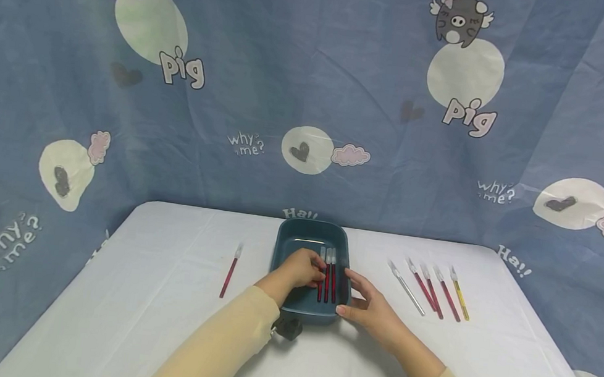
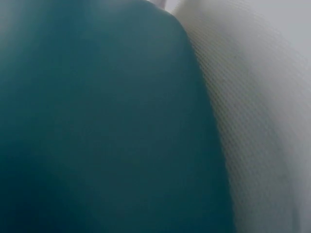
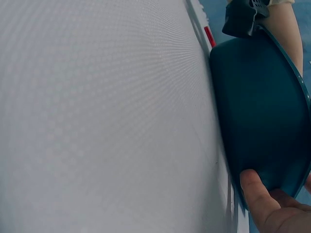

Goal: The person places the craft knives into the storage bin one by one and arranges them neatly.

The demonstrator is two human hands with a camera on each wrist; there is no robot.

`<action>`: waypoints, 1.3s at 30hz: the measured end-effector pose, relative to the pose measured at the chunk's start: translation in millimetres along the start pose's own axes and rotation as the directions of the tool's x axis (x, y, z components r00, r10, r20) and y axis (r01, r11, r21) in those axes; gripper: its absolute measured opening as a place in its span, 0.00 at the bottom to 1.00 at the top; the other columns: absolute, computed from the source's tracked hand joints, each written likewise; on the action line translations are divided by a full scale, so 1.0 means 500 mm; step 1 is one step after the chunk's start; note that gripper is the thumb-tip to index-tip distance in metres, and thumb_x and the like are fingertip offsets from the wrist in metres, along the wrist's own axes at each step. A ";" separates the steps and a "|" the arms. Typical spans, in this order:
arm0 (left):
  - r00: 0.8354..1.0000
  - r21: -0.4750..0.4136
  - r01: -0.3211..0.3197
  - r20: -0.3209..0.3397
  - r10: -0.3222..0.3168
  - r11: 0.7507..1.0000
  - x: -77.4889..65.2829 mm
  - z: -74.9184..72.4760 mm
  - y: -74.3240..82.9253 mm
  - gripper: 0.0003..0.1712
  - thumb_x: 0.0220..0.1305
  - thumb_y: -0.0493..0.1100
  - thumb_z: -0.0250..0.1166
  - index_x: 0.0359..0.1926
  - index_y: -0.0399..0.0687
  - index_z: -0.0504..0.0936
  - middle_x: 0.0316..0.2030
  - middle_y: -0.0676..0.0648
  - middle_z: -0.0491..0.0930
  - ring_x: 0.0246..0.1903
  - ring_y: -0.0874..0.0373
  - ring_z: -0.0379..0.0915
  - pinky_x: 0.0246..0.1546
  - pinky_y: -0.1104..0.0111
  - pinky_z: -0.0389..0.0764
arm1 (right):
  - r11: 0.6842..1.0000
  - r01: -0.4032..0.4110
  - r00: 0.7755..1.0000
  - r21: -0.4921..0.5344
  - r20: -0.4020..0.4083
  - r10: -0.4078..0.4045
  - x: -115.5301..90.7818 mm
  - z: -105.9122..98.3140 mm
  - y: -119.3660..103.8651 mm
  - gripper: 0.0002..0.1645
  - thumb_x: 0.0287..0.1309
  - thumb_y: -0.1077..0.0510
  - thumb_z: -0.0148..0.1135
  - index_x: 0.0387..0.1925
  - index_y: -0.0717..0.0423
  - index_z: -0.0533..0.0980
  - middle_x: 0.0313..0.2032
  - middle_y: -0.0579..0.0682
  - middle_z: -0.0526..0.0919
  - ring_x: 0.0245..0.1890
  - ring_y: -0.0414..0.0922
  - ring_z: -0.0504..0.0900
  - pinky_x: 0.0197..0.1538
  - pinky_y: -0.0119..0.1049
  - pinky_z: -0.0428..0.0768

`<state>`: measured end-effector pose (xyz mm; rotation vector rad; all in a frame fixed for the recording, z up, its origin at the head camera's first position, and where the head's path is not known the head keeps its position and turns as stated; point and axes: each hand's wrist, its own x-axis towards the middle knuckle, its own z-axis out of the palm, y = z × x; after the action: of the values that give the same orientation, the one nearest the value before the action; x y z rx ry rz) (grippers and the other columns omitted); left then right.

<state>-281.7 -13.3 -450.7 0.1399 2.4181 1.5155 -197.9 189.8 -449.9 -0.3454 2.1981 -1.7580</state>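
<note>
In the head view a dark teal tray (image 1: 294, 307) holds 3 red craft knives with clear caps, lying side by side. My left hand (image 1: 301, 269) reaches in over the left wall and pinches the leftmost red craft knife (image 1: 319, 291); part of that grip is hidden. My right hand (image 1: 369, 308) rests against the tray's right front corner, fingers along the right side. The right wrist view shows the right thumb (image 3: 255, 191) pressed on the tray's outer wall (image 3: 257, 111). Blurred teal wall (image 2: 112, 126) fills most of the left wrist view.
Right of the tray lie several capped craft knives: a silver one (image 1: 407, 289), red ones (image 1: 447, 295) and a yellow one (image 1: 460, 295). A single red craft knife (image 1: 228, 276) lies to the left. White cloth covers the table (image 1: 154, 308); a printed blue curtain (image 1: 269, 85) hangs behind.
</note>
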 end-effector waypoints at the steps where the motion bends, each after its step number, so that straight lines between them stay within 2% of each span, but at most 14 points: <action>1: 1.000 -0.002 -0.001 0.000 0.001 1.000 0.000 0.000 0.000 0.11 0.57 0.25 0.69 0.42 0.33 0.82 0.28 0.45 0.80 0.23 0.58 0.80 0.28 0.68 0.85 | 1.000 -0.001 1.000 0.000 -0.001 0.001 0.000 0.000 0.000 0.53 0.60 0.60 0.71 0.78 0.54 0.51 0.75 0.70 0.51 0.68 0.68 0.65 0.65 0.56 0.72; 11: 0.999 0.032 -0.043 0.011 0.043 0.999 0.003 0.002 -0.004 0.12 0.55 0.23 0.69 0.41 0.34 0.83 0.33 0.40 0.84 0.28 0.56 0.83 0.31 0.67 0.86 | 1.000 0.004 1.000 -0.008 -0.002 -0.004 -0.001 -0.001 0.000 0.52 0.60 0.59 0.71 0.78 0.54 0.52 0.74 0.70 0.51 0.68 0.69 0.64 0.65 0.57 0.72; 16: 0.999 0.038 -0.053 0.006 0.052 0.998 0.000 -0.001 -0.004 0.12 0.57 0.25 0.69 0.43 0.34 0.83 0.32 0.41 0.84 0.29 0.56 0.84 0.32 0.67 0.86 | 1.000 -0.001 1.000 -0.016 -0.002 0.001 -0.002 0.001 -0.001 0.52 0.60 0.58 0.71 0.78 0.53 0.52 0.75 0.69 0.51 0.68 0.68 0.64 0.64 0.56 0.72; 19: 0.998 0.020 -0.063 -0.011 0.063 0.998 0.000 -0.002 -0.004 0.11 0.58 0.26 0.69 0.43 0.34 0.83 0.31 0.44 0.83 0.29 0.57 0.83 0.33 0.67 0.86 | 1.000 -0.009 1.000 -0.017 -0.008 0.009 -0.002 0.002 -0.001 0.52 0.60 0.58 0.71 0.78 0.53 0.52 0.75 0.69 0.52 0.68 0.68 0.65 0.65 0.56 0.72; 24: 0.992 -0.026 -0.119 -0.044 0.118 0.993 0.002 -0.005 -0.003 0.10 0.61 0.28 0.68 0.44 0.33 0.84 0.30 0.45 0.81 0.29 0.57 0.82 0.33 0.66 0.86 | 1.000 -0.011 1.000 -0.016 -0.013 0.011 0.001 0.001 0.002 0.52 0.60 0.59 0.72 0.78 0.52 0.53 0.74 0.69 0.53 0.68 0.67 0.66 0.64 0.55 0.73; 32: 0.977 -0.018 -0.188 -0.110 0.185 0.982 -0.013 -0.032 0.012 0.11 0.63 0.32 0.68 0.46 0.39 0.85 0.37 0.45 0.82 0.35 0.54 0.85 0.36 0.67 0.86 | 1.000 -0.011 1.000 0.014 -0.003 0.011 0.003 0.003 0.007 0.53 0.58 0.58 0.73 0.78 0.52 0.53 0.75 0.68 0.52 0.68 0.67 0.66 0.63 0.52 0.75; 36: 0.972 -0.013 -0.208 -0.114 0.205 0.978 -0.028 -0.048 0.020 0.12 0.62 0.34 0.70 0.47 0.41 0.85 0.39 0.46 0.82 0.36 0.54 0.85 0.37 0.66 0.86 | 1.000 -0.008 1.000 0.020 0.004 0.008 0.002 0.002 0.006 0.55 0.57 0.56 0.74 0.78 0.52 0.52 0.75 0.68 0.51 0.67 0.66 0.67 0.62 0.51 0.76; 39: 0.967 -0.033 -0.237 -0.105 0.232 0.971 -0.040 -0.059 0.024 0.13 0.63 0.34 0.69 0.49 0.38 0.84 0.40 0.45 0.82 0.37 0.54 0.85 0.38 0.66 0.86 | 1.000 -0.010 1.000 0.021 0.006 0.010 0.002 0.002 0.006 0.54 0.58 0.57 0.73 0.78 0.51 0.52 0.75 0.68 0.51 0.68 0.66 0.67 0.62 0.51 0.75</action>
<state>-272.0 -38.0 -424.1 0.3609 2.5175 1.7143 -198.6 189.2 -453.1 -0.3336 2.1720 -1.7717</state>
